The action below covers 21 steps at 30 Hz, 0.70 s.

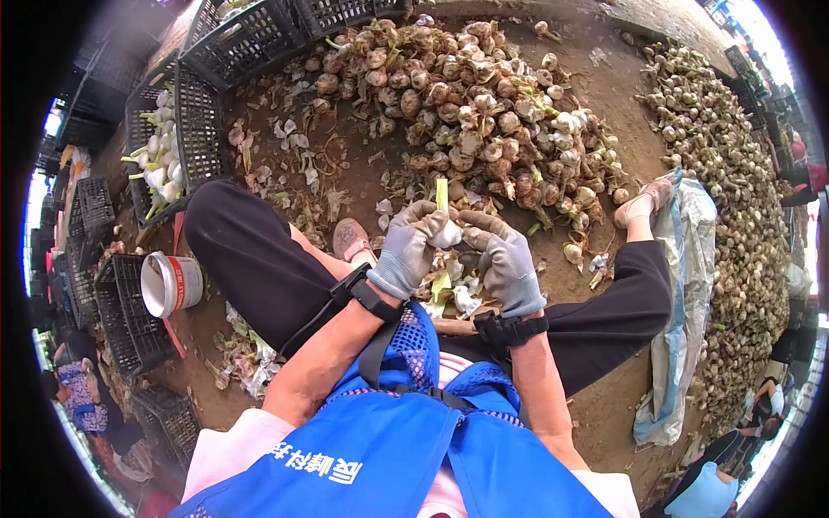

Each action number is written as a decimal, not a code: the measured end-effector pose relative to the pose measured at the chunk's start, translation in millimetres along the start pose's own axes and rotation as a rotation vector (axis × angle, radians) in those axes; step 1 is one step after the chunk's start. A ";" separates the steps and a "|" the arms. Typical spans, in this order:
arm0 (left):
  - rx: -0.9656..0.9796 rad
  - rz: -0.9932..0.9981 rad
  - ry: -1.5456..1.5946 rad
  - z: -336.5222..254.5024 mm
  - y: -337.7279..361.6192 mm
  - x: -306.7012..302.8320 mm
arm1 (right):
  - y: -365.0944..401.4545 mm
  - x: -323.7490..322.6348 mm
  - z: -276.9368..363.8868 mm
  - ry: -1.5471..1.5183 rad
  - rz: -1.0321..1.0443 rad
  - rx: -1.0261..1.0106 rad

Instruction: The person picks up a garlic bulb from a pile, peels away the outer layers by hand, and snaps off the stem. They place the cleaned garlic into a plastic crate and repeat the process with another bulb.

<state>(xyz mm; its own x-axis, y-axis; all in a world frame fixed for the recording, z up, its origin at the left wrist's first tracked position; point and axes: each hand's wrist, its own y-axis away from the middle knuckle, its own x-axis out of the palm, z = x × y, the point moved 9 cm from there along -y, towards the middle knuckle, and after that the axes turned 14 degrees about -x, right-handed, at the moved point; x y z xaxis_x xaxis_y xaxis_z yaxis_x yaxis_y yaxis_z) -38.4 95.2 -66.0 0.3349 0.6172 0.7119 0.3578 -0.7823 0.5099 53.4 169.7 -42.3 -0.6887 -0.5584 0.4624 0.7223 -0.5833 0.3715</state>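
Note:
Both of my hands wear grey gloves and meet over the ground between my legs. My left hand is closed around the left side of a white garlic bulb, whose cut green stem points up and away from me. On the bulb's right side, my right hand has its fingers bent against it. Peeled skins and green stem pieces lie just below the hands. Beyond them is a large heap of unpeeled garlic with brown, dirty skins.
A black crate with white bulbs stands at the upper left, near a white bucket and more crates. To the right lie a plastic sack and a long garlic heap. People appear at both lower edges.

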 end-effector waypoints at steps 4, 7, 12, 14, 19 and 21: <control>0.042 -0.087 -0.202 -1.9 -4.5 -7.7 | -2.6 3.6 6.5 0.238 0.013 -0.145; 0.059 0.023 -0.144 -1.3 -4.4 0.2 | -4.3 8.9 22.2 0.512 0.002 -0.449; -0.062 0.260 0.248 -3.2 -5.4 7.5 | -13.5 -25.4 -8.6 0.247 -0.194 -0.084; -0.125 0.335 0.258 -5.6 2.9 20.4 | -8.9 -11.3 3.8 0.217 -0.075 -0.205; -0.094 0.234 0.197 5.5 -12.1 -2.7 | 1.0 14.6 33.5 0.525 0.057 -0.483; -0.043 0.164 0.199 0.3 -6.4 1.7 | -8.8 -4.8 14.7 0.706 -0.003 -0.370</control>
<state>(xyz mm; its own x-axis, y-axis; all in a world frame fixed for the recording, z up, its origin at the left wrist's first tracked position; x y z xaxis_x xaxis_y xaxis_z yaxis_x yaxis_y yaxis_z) -39.9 101.3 -68.2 0.2053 0.4563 0.8658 0.2740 -0.8761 0.3967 51.2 186.3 -36.0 -0.6566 -0.7264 -0.2032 0.7384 -0.6740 0.0234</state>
